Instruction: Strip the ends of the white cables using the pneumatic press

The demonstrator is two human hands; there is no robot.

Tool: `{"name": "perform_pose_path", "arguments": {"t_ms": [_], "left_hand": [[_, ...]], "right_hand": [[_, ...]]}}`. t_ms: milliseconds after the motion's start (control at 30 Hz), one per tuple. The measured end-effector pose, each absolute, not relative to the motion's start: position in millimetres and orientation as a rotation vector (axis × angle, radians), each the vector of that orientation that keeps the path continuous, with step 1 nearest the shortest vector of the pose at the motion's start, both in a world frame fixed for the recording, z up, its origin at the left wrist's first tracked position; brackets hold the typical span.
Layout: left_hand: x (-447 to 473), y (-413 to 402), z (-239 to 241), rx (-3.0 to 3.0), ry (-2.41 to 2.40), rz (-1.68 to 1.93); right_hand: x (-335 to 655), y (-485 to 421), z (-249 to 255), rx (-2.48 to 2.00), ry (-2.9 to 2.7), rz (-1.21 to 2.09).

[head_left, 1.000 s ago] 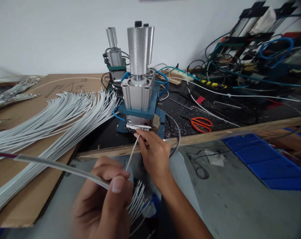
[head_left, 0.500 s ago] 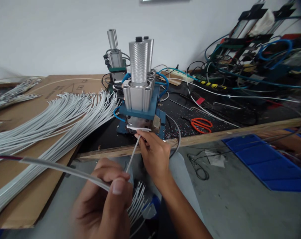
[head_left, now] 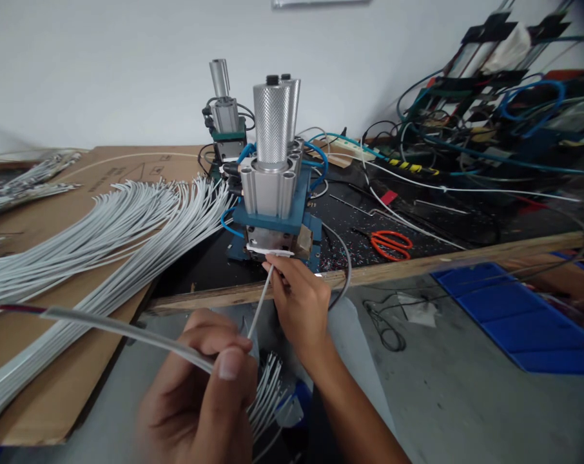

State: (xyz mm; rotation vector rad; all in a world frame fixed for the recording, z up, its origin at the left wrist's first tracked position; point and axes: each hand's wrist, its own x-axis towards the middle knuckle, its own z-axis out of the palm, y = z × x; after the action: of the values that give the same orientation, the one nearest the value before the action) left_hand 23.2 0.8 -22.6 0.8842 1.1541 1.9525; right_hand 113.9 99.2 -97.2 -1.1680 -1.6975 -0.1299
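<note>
My right hand (head_left: 299, 303) pinches the end of a white cable (head_left: 261, 299) and holds it at the front slot of a small pneumatic machine (head_left: 272, 193) with a knurled metal cylinder on a blue frame. My left hand (head_left: 202, 393), close to the camera, grips the same cable's other stretch (head_left: 113, 325), which runs off to the left; its far end looks dark red. Below my hands hangs a fan of cut white cable ends (head_left: 267, 393).
A large spread of white cables (head_left: 93, 238) lies on cardboard (head_left: 50, 386) at the left. Orange-handled scissors (head_left: 391, 243) rest on the black bench top right of the machine. Tangled hoses and equipment (head_left: 490, 122) fill the back right. A blue tray (head_left: 514, 316) sits low right.
The view has tipped slightly downward, so the machine sits lower in frame. Both hands and the cable stay in nearly the same place.
</note>
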Motion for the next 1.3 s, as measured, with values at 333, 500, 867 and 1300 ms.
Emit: {"name": "perform_pose_path", "arguments": {"t_ms": [333,500,867,1300], "left_hand": [[20.6,-0.6,-25.6,0.938,1.116,1.945],[20.7,0.5,-26.2,0.960,1.157,1.952],[17.2,3.6,-42.4,0.943,1.464,1.627],[19.1,4.9,-38.1,1.105,1.497,1.545]], "right_hand": [[113.6,99.1,-100.0,-1.134,-1.685,-0.183],[117.3,84.4,-104.6,-0.997,-1.730,-0.247],[129.5,51.9,-101.0,-0.733,-1.743,-0.076],[133.9,41.0,-101.4,-0.575,-1.818,0.045]]}}
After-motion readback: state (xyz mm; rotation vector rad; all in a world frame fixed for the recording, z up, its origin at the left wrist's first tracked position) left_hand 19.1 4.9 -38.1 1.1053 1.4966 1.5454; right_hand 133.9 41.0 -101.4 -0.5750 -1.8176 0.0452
